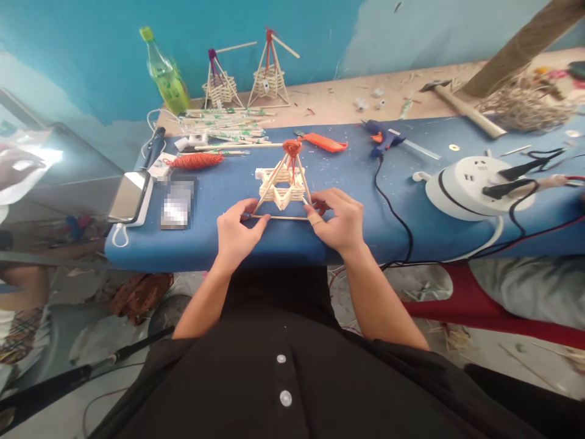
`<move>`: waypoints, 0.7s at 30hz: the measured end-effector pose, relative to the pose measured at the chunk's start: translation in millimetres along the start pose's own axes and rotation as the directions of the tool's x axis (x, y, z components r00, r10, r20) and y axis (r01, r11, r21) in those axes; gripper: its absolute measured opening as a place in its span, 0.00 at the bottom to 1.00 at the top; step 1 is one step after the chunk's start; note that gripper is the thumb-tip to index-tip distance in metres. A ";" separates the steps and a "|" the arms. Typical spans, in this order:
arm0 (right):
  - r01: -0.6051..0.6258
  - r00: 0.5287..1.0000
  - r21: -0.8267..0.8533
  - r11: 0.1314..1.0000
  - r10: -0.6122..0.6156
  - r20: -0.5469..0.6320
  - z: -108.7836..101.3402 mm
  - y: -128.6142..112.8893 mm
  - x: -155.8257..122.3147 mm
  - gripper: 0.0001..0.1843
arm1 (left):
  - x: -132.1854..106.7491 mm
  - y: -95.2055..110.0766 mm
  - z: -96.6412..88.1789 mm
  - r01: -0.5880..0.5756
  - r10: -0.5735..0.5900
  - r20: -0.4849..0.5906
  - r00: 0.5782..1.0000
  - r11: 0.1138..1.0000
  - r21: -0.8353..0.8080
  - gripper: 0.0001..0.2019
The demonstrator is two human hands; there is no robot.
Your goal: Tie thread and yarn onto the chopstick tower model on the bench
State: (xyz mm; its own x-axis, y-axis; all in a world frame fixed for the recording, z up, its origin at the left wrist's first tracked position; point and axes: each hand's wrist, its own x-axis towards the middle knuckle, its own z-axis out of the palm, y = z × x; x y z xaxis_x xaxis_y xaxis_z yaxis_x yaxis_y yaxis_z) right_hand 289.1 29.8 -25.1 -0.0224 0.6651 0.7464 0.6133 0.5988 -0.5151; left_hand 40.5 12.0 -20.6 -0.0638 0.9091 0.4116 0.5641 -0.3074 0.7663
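Observation:
A small stick frame point(282, 196) stands on the blue table cover in front of me, its slanted legs tied at the top with orange-red string point(292, 147). Stacked pale sticks form a star-shaped basket inside the legs, and one long stick point(242, 146) juts left from the top. My left hand point(240, 231) pinches the frame's near left bottom corner between thumb and fingers. At the near right corner, my right hand point(337, 219) grips the frame the same way. A thin bottom stick point(287, 217) runs between the two hands.
Two similar stick frames point(269, 82) stand by the wall near a green bottle point(169, 79). Behind lie bundled sticks point(228, 126), orange thread point(196, 161) and an orange-handled cutter point(324, 142). Rightward are a glue gun point(382, 139), a hammer point(468, 111) and a corded white power strip point(470, 186).

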 end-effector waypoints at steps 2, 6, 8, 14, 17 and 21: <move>-0.007 0.999 -0.002 1.000 0.007 0.037 2.6 -0.4 1.1 0.08 | 3.4 -2.0 -0.3 0.003 -0.003 0.001 1.000 1.000 -0.009 0.10; -0.050 0.998 0.016 0.999 0.049 0.026 10.2 -7.1 1.6 0.09 | 19.3 -7.4 -1.2 -0.034 0.033 -0.050 0.998 0.999 -0.033 0.09; -0.042 0.999 0.053 0.998 0.040 0.036 13.0 -13.2 -0.3 0.08 | 29.7 -10.2 -3.7 -0.038 0.035 -0.066 0.997 0.998 -0.043 0.10; -0.125 0.988 0.106 0.987 0.114 0.101 9.3 -24.0 4.1 0.14 | 47.7 -8.9 -10.3 -0.061 0.055 -0.045 0.998 0.986 -0.154 0.20; -0.236 0.972 0.145 0.961 0.234 0.032 10.0 -21.3 16.8 0.14 | 49.3 -2.2 -5.2 -0.036 0.039 0.007 0.999 0.981 -0.193 0.32; -0.384 0.923 0.287 0.878 0.362 0.127 20.4 -18.0 34.2 0.19 | 53.6 0.6 6.8 0.015 -0.014 0.005 1.000 0.970 -0.243 0.36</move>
State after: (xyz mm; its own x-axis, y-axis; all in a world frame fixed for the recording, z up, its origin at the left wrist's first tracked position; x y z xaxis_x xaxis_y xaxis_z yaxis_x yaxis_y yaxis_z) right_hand 261.2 50.9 1.1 0.1012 0.8877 0.4493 0.3206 0.3984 -0.8594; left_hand 42.9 62.5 -1.4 -0.0675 0.9147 0.3984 0.3466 -0.3530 0.8691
